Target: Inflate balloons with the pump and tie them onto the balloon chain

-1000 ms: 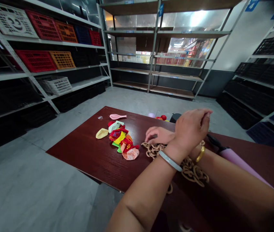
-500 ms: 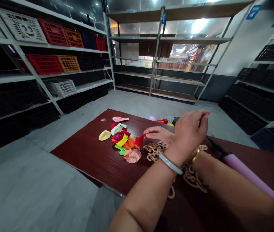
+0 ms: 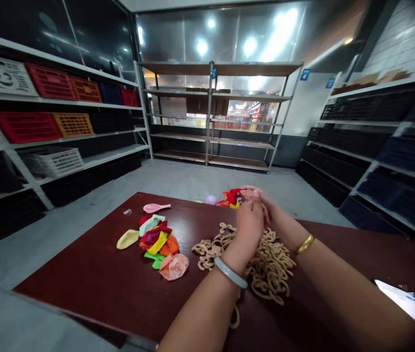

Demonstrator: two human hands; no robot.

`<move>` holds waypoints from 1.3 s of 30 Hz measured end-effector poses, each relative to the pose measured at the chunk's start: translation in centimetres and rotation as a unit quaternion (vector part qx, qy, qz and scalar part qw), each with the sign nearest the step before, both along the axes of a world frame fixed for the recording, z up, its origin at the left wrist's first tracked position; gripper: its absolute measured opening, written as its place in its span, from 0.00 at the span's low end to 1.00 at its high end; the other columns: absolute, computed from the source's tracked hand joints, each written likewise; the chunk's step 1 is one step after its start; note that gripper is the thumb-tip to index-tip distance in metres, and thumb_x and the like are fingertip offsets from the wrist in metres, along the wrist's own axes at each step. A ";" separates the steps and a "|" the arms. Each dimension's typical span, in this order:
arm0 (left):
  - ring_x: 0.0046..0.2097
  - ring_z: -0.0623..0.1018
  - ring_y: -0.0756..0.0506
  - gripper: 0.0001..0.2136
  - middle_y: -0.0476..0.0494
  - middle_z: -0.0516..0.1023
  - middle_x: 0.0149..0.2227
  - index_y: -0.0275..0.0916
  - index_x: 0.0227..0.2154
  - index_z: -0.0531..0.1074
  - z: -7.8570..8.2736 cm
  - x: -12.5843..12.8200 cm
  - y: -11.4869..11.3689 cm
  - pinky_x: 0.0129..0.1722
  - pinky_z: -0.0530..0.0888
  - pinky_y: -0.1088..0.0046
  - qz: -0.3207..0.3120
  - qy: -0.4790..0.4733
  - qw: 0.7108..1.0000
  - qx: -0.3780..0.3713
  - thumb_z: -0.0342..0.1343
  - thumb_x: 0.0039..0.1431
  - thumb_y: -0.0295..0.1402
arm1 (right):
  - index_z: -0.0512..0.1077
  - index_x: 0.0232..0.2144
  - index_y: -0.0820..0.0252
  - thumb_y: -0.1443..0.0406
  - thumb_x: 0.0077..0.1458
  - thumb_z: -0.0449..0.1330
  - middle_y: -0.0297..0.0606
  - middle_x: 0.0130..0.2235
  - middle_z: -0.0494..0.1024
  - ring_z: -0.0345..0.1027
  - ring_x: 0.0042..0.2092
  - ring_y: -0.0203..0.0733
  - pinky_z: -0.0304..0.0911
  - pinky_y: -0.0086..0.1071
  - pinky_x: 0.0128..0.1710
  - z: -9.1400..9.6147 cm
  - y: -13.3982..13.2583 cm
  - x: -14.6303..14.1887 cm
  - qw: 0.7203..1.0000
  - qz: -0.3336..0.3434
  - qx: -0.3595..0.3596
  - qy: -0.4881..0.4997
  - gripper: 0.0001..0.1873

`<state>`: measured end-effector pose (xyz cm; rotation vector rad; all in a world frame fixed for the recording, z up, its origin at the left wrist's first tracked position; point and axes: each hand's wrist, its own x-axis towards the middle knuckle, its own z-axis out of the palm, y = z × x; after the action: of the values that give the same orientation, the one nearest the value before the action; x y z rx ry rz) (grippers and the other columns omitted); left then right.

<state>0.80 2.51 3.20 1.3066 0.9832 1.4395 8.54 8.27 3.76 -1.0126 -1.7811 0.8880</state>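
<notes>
My right hand [image 3: 266,204], on the arm with a gold bracelet, is raised over the table's far edge. Its fingers are closed on a limp red patterned balloon [image 3: 233,195]. My left hand [image 3: 251,222], with a pale bangle at its wrist, meets it just below; its fingers are curled, and what they pinch is hidden. Beneath both hands spreads a pile of tan looped pieces [image 3: 271,264]. To the left lies a heap of uninflated balloons, among them an orange one [image 3: 170,245], a peach one [image 3: 174,267], a yellowish one [image 3: 128,239] and a pink one [image 3: 156,208].
The dark red table [image 3: 93,274] spans the foreground. A phone with a lit screen [image 3: 405,305] is at the right. Past the far edge shows a lilac ball-like thing [image 3: 211,200]. Shelves with crates [image 3: 52,80] line the left; shelving [image 3: 209,142] stands behind.
My right hand has carried the red balloon away from the heap, up and to the right. My crossed arms have parted and the hands now meet. The view has tilted up and turned right.
</notes>
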 end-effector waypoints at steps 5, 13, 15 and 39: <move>0.20 0.73 0.47 0.35 0.40 0.73 0.18 0.35 0.26 0.75 -1.6 1.1 1.9 0.21 0.67 0.74 -0.094 -0.106 0.974 -0.174 0.36 0.55 0.62 | 0.72 0.29 0.57 0.58 0.50 0.59 0.36 0.35 0.75 0.67 0.41 0.44 0.62 0.40 0.46 1.3 -0.2 3.7 0.992 -0.043 0.100 -0.067 0.09; 0.25 0.75 0.52 0.13 0.43 0.78 0.29 0.33 0.42 0.75 -1.2 1.5 1.1 0.26 0.71 0.78 -0.095 -0.361 0.903 -0.212 0.50 0.58 0.33 | 0.75 0.28 0.56 0.65 0.49 0.58 0.42 0.42 0.72 0.62 0.47 0.48 0.57 0.44 0.50 -0.4 -5.2 6.3 0.888 -0.183 0.337 -0.251 0.05; 0.30 0.78 0.49 0.14 0.39 0.79 0.33 0.32 0.42 0.74 -0.8 1.0 1.2 0.30 0.73 0.75 -0.122 -0.392 0.886 -0.217 0.48 0.58 0.31 | 0.75 0.30 0.55 0.65 0.51 0.58 0.42 0.43 0.72 0.61 0.49 0.50 0.55 0.45 0.51 -0.6 -6.5 6.6 0.867 -0.205 0.362 -0.275 0.06; 0.49 0.76 0.36 0.05 0.29 0.76 0.45 0.31 0.33 0.70 -1.5 -0.5 2.1 0.47 0.75 0.58 -0.172 -0.442 0.850 -0.230 0.52 0.57 0.28 | 0.69 0.44 0.54 0.54 0.45 0.60 0.46 0.44 0.76 0.71 0.43 0.54 0.59 0.39 0.36 -5.9 -7.7 18.4 0.846 -0.226 -0.083 -0.476 0.23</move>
<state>0.26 4.58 1.68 0.3346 0.3835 1.2061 26.90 0.58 -2.10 -2.1380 -2.0769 0.2063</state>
